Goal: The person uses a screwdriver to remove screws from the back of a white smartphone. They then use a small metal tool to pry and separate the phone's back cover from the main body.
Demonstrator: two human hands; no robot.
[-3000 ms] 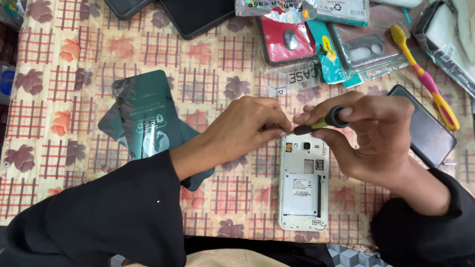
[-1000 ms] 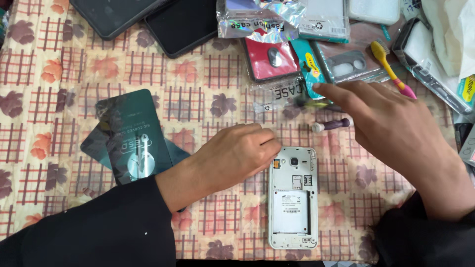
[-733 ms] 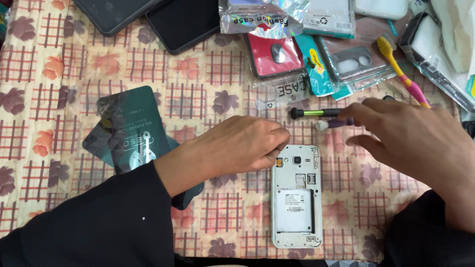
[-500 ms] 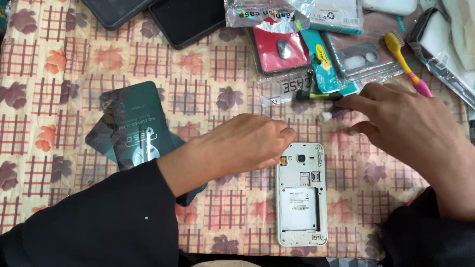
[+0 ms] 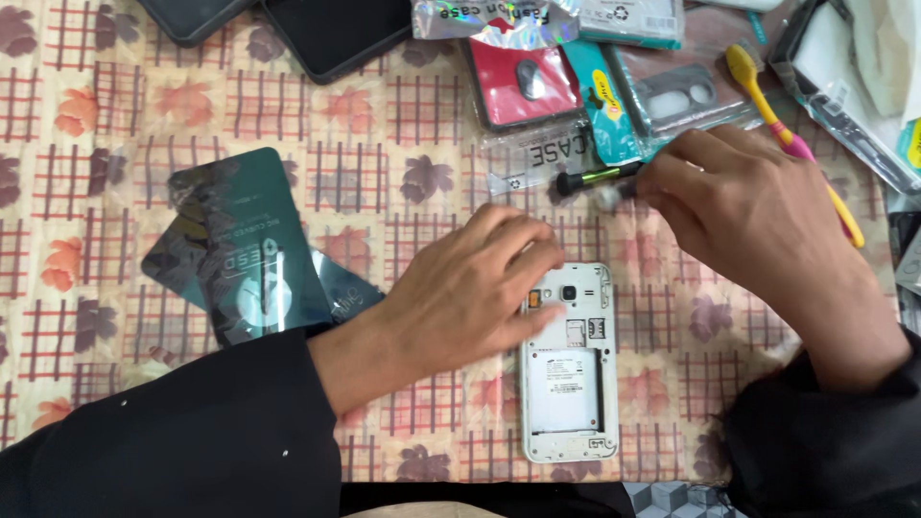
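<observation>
A white phone [image 5: 570, 384] lies face down with its back cover off, near the table's front edge. My left hand [image 5: 475, 288] rests flat on its upper left corner, fingers together, pinning it. A little beyond the phone, my right hand [image 5: 739, 206] is closed around a small screwdriver [image 5: 590, 178] with a black tip and green shaft, which points left just above the cloth.
A patterned cloth [image 5: 125, 115] covers the table. Dark green sleeves [image 5: 245, 259] lie at the left. Packaged phone cases [image 5: 523, 82], a yellow and pink toothbrush [image 5: 787, 134] and dark phones [image 5: 336, 34] crowd the far edge and right side.
My right hand reached to the far right, took up the screwdriver from the cloth, and now holds it above the phone. My left hand stayed on the phone.
</observation>
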